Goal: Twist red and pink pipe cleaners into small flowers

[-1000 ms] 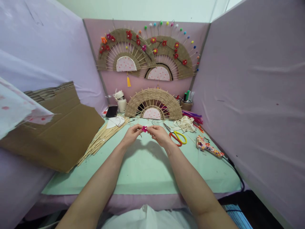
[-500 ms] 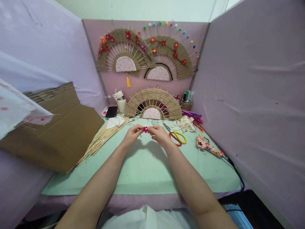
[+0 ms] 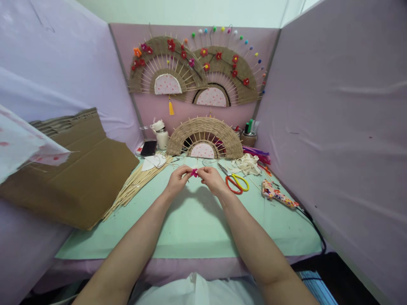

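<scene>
Between my two hands, a small magenta flower with a pale centre is held up over the green tabletop. My left hand pinches its left side between thumb and fingertips. From the right, my right hand pinches at the flower's edge, its other fingers curled. A twine-wrapped fan with a spotted half-round base stands upright just beyond my hands. Scissors with one red and one yellow handle lie to the right of my right hand.
Left are a bundle of thin sticks and brown cardboard. A floral-patterned glue gun with a black cable lies right, near crumpled cream cloth. A bottle, phone and pen holder stand behind. Decorated fans hang on the back panel.
The flower has turned slightly between my fingers, and my right fingertips have shifted a little on its edge. Everything else on the table stays in place.
</scene>
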Available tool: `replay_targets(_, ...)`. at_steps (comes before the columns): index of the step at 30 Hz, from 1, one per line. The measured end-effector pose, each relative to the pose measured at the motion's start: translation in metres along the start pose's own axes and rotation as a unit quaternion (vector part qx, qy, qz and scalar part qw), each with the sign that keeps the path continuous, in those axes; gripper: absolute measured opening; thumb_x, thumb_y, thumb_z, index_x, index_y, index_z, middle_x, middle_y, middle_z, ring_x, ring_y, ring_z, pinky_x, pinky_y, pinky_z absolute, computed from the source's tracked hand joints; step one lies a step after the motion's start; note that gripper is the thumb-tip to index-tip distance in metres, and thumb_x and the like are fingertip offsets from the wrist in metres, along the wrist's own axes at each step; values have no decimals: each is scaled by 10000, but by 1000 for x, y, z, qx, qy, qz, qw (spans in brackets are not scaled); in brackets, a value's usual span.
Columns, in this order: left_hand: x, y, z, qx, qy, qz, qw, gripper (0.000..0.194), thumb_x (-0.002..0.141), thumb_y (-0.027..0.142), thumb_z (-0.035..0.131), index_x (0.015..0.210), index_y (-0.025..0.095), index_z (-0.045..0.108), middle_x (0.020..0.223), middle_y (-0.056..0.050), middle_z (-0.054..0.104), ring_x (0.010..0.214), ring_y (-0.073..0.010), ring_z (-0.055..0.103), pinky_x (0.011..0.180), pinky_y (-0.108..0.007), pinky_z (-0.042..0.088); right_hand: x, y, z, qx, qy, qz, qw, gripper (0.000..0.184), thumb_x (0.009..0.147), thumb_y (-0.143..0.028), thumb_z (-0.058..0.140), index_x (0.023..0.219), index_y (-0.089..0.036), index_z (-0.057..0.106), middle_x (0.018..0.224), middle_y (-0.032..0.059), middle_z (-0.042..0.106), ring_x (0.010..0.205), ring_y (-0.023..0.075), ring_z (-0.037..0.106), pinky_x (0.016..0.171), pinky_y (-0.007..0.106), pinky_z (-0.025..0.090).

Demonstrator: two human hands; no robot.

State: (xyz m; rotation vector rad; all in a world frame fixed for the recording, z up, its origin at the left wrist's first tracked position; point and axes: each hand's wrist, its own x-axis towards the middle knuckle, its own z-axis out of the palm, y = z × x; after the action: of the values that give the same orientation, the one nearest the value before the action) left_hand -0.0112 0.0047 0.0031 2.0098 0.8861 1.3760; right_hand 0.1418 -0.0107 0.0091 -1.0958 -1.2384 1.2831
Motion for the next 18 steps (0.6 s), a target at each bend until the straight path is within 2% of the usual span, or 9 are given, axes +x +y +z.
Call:
replay_targets(3,0,-3,0,3,9,2,1000,132,775,295,591,742,187,659,754,-39,600,753,-158,542,700,-278,418,-1,-1,2,15,6,1,1000,185,646,-339,595,637,-156,572,576,-46,439,544,72,355,511,213,290)
replay_targets(9,-1,-5,2,-67,27,-73,995,174,762,338,599,772,172,647,758,-29,600,693,-139,543,620,-249,429,-4,-5,-2,102,-53,25,993,301,618,-433,694,696,-153,615,682,-6,512,603,80,396,510,210,288)
replay_targets(15,0,-1,4,-70,26,-78,994,202,747,367,611,754,167,643,758,-32,596,693,-139,544,606,-245,430,-2,-2,-1,103,-34,37,993,317,585,-438,741,694,-160,634,614,-25,476,582,76,390,533,219,299)
replay_targets(18,0,2,4,-72,29,-91,993,224,744,392,609,759,171,639,740,-24,596,652,-129,528,562,-236,418,-2,-3,-1,130,-35,34,990,315,559,-413,760,692,-155,640,637,-12,517,576,70,388,527,218,289)
